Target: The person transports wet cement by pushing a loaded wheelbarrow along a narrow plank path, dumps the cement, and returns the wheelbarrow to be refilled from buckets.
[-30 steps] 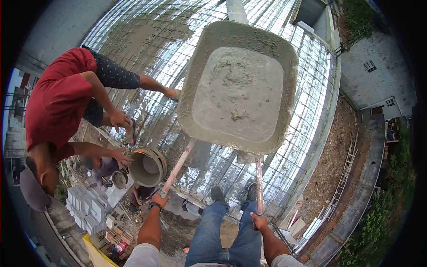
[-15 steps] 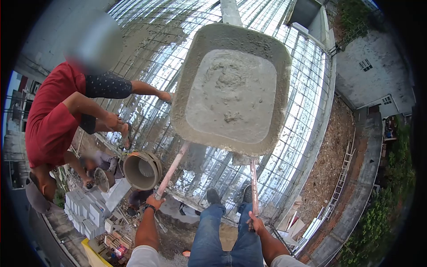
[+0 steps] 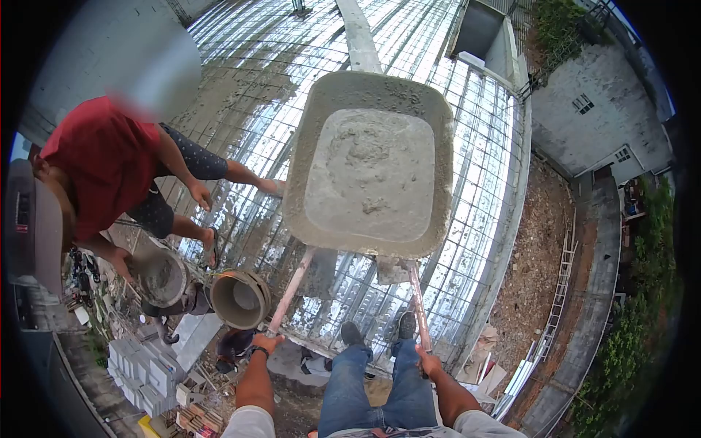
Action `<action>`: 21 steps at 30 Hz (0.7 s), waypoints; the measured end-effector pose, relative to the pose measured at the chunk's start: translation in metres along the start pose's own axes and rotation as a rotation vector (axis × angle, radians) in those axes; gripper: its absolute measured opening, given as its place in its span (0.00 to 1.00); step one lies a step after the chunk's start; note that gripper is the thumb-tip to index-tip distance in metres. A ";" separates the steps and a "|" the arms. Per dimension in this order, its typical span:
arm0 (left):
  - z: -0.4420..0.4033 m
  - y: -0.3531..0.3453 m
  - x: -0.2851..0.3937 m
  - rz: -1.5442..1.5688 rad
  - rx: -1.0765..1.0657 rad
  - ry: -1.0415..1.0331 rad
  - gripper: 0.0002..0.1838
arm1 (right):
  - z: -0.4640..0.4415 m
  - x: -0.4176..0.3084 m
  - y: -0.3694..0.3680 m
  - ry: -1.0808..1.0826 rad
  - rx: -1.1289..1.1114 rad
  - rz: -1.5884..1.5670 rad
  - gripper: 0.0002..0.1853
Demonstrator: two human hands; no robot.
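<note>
A wheelbarrow (image 3: pixel 298 175) stands in front of me, its tray holding wet concrete (image 3: pixel 372 171). My left hand (image 3: pixel 267 343) is closed round the end of its left handle (image 3: pixel 292 288). The right handle (image 3: pixel 419 306) is in the grip of my right hand (image 3: pixel 428 360). Left of the left handle, an open bucket (image 3: pixel 239 299) with a wet, grey inside rests near the deck's edge. Beside it, a co-worker in a red shirt (image 3: pixel 109 150) has a hand at a second bucket (image 3: pixel 161 277), which is blurred.
Steel mesh over shiny metal decking (image 3: pixel 475 175) spreads under the wheelbarrow. A plank (image 3: pixel 359 36) runs ahead of it, and a square opening (image 3: pixel 478 33) lies at the upper right. Beyond the deck's edge, grey blocks (image 3: pixel 142 369) are stacked far below and a ladder (image 3: pixel 562 292) lies at right.
The co-worker's bucket has come up from a person below and sits higher, nearer the standing bucket. The co-worker has straightened somewhat. The wheelbarrow appears lower in view; both my hands still grip its handles.
</note>
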State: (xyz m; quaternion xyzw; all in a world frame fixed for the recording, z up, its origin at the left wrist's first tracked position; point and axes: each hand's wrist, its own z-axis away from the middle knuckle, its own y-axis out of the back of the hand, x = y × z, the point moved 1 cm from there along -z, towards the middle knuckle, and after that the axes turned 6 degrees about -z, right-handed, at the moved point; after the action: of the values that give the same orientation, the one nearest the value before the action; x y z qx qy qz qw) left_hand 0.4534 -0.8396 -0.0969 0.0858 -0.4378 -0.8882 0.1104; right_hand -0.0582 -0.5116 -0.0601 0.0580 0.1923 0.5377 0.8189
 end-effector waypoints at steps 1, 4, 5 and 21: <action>0.012 0.011 0.010 -0.018 -0.002 0.002 0.35 | -0.002 -0.002 0.002 -0.027 0.004 0.007 0.41; 0.031 0.035 0.025 -0.130 0.017 -0.097 0.40 | 0.009 -0.012 0.011 -0.009 -0.008 0.017 0.41; 0.035 0.041 0.026 -0.144 -0.087 -0.080 0.41 | 0.016 -0.017 0.013 0.008 -0.015 0.017 0.40; 0.018 0.054 0.034 -0.547 -0.290 -0.304 0.20 | 0.043 -0.050 0.042 0.027 -0.071 0.082 0.45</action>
State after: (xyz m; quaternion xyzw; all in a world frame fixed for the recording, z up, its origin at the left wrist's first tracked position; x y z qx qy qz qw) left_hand 0.4232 -0.8670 -0.0452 0.0500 -0.2790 -0.9405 -0.1875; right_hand -0.0951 -0.5346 0.0049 0.0296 0.1818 0.5781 0.7949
